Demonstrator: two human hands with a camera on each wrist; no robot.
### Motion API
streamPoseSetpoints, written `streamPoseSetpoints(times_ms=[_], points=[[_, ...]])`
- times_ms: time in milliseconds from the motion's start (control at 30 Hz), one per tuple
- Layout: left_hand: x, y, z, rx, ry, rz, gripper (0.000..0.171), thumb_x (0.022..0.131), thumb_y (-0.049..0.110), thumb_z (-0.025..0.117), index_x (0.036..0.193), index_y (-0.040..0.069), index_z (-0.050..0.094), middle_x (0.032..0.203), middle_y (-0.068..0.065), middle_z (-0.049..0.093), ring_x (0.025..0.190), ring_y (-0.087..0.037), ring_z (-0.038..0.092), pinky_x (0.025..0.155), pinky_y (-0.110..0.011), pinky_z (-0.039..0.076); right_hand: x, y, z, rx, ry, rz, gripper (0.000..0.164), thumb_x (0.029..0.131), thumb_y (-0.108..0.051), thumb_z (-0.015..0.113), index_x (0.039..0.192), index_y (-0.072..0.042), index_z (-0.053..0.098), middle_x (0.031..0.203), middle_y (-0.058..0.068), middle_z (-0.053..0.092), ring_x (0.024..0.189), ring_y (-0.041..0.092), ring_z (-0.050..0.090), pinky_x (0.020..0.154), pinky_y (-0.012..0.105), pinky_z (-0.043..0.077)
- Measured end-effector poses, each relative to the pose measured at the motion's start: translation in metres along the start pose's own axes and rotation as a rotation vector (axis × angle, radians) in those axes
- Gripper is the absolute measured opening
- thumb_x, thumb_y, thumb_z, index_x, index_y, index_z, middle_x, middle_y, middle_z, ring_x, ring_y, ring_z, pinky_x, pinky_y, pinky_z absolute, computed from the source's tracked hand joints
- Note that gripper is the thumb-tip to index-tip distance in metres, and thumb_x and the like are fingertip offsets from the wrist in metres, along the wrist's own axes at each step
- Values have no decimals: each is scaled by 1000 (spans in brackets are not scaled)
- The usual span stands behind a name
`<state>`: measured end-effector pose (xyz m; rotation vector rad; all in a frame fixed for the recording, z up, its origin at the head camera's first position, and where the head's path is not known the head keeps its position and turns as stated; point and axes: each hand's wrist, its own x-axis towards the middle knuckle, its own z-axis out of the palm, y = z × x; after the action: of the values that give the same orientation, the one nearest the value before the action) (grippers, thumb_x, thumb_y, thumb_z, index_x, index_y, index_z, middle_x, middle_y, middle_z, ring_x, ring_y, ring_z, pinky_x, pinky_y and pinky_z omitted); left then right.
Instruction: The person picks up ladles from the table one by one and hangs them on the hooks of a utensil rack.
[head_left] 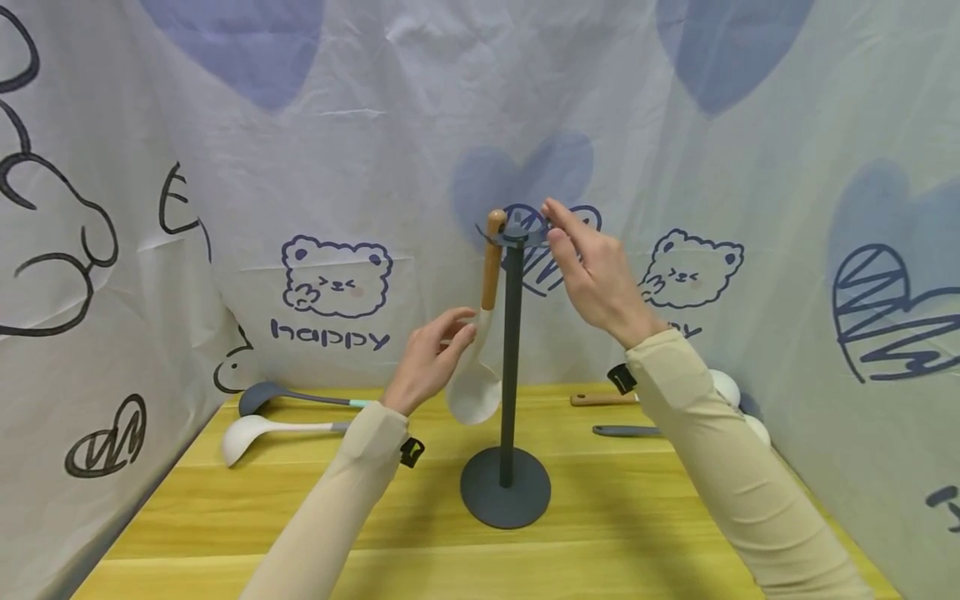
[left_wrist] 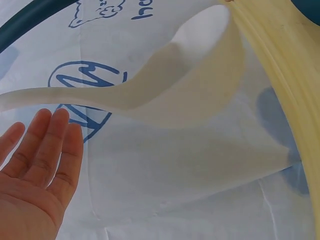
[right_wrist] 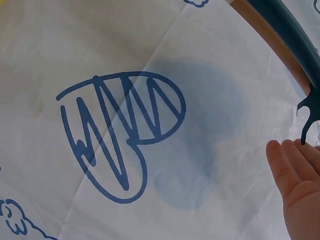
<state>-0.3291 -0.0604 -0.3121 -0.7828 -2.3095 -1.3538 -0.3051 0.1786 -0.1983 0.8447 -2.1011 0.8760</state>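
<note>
A white ladle (head_left: 475, 393) with a wooden handle (head_left: 491, 271) hangs bowl-down from the hooked top (head_left: 514, 237) of a dark grey utensil stand (head_left: 512, 350). My left hand (head_left: 433, 354) is beside the ladle's neck, its fingers loosely bent. In the left wrist view the fingers (left_wrist: 47, 145) are extended just under the white ladle stem (left_wrist: 65, 95), not wrapped round it. To the right of the stand's top, my right hand (head_left: 596, 271) is raised with fingers extended. The right wrist view shows its fingertips (right_wrist: 287, 150) right at one dark hook (right_wrist: 306, 120).
On the left of the wooden table (head_left: 375, 533) lie a dark ladle (head_left: 262, 398) and a white ladle (head_left: 243, 435). More utensils, one with a brown handle (head_left: 600, 400) and one with a grey handle (head_left: 626, 431), lie at right, partly behind my sleeve. A printed curtain (head_left: 420, 125) surrounds the table.
</note>
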Motion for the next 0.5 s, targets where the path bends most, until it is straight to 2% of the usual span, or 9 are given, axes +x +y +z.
streamPoseSetpoints(times_ms=[233,333,400,433,467,500], points=[[-6,-6,-2,17,4,-8,35,104,25,50,134,11,56,120,-13,69,108,-26,67,96,-43,54,-6,7,2,4,-5,26,67,104,-55,21,154,-12,31,151,9,45,137,28,46,113,44,38],[-7,-7,-5,20,-4,-14,34,104,26,50,133,12,57,119,-14,69,107,-26,67,96,-44,54,-9,10,2,3,-13,45,72,102,-59,18,153,-11,33,147,13,50,119,31,58,103,47,46],[-8,-8,-6,23,-11,-21,33,103,26,50,132,12,58,118,-14,69,105,-25,67,96,-44,54,-13,13,2,-4,-22,62,75,101,-62,16,151,-10,37,143,15,54,116,33,60,101,49,46],[-9,-9,-7,27,-14,-23,32,103,26,51,131,12,59,117,-13,70,104,-25,67,95,-44,54,-14,14,3,-6,-27,71,75,101,-62,16,150,-10,39,140,16,56,103,33,62,97,49,48],[-10,-10,-7,30,-20,-25,32,103,26,51,131,12,59,116,-12,70,104,-24,67,95,-43,55,-16,15,3,-11,-34,80,76,101,-62,15,149,-9,41,138,16,58,102,33,63,96,49,48],[-11,-11,-8,35,-24,-29,31,103,26,51,130,12,60,116,-11,70,103,-24,67,95,-43,55,-19,17,4,-15,-42,89,76,101,-61,15,148,-8,43,137,16,58,111,33,62,100,50,47]])
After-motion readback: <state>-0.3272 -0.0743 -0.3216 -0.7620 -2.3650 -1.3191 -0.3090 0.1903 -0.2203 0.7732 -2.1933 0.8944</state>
